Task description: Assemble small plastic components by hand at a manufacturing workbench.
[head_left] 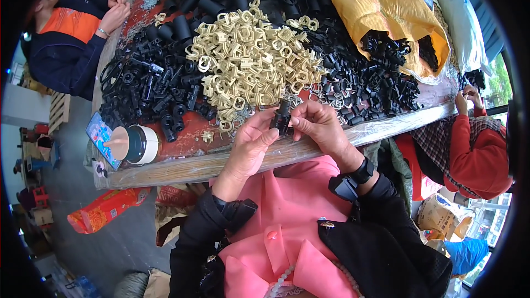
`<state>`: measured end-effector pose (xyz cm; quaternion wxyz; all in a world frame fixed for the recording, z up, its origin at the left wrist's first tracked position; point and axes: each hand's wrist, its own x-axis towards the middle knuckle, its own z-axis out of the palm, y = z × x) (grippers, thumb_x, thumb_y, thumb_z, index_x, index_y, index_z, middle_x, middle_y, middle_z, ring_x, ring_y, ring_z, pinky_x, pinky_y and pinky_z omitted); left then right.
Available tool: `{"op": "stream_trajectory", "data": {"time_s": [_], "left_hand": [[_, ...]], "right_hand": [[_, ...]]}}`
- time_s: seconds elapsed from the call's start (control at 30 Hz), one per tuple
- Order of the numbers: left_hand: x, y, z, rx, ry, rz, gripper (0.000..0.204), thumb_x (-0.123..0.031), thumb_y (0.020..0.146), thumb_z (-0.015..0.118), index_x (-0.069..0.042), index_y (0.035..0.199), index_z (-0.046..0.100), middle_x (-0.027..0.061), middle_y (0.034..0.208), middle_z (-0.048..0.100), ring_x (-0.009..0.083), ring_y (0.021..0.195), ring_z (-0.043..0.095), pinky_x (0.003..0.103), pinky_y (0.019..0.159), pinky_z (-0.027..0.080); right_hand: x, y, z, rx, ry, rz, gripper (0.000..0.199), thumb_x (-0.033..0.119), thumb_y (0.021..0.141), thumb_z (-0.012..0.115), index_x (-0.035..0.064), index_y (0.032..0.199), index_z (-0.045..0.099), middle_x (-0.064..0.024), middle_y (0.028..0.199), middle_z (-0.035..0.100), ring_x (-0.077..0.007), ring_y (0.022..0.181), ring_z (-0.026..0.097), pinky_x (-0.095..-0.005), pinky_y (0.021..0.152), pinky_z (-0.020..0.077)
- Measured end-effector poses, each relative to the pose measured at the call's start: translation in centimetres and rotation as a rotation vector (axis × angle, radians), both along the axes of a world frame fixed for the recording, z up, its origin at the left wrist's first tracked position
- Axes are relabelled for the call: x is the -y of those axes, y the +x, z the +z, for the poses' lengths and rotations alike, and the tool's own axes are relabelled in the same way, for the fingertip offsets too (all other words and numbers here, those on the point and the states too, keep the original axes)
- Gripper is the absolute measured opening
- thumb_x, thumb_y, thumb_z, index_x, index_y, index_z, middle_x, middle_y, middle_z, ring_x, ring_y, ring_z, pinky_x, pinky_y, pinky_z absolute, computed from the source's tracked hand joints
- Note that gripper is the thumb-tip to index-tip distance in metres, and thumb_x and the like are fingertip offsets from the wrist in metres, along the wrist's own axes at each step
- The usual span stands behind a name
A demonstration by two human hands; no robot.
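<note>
Black plastic fitting (282,117) pinched between left hand (251,143) and right hand (320,127) — beige clips (248,60) heap remains, finished count unclear.

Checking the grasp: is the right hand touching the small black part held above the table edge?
Touching. The head view shows the right hand with fingertips pressed on the small black part, and the left hand pinching it from the other side.

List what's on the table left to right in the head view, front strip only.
Phone → tape roll → left hand → small black part held by both hands → right hand → black clip pile.
</note>
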<state>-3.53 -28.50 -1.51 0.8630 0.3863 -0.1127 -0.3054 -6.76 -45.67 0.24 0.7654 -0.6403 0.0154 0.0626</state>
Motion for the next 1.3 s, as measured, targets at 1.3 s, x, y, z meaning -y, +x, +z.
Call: {"op": "stream_trajectory", "data": {"time_s": [1.3], "left_hand": [[-0.13, -0.01, 0.25, -0.039, -0.054, -0.018, 0.033, -0.01, 0.079, 0.056, -0.001, 0.109, 0.047, 0.0105, 0.102, 0.055, 0.0183, 0.096, 0.053, 0.032, 0.085, 0.041]], "right_hand": [[-0.52, -0.14, -0.46, 0.095, 0.0, 0.007, 0.014, 0.015, 0.085, 0.051, 0.0012, 0.086, 0.052, 0.0002, 0.074, 0.054, -0.0046, 0.066, 0.049, -0.0182, 0.059, 0.0396]]}}
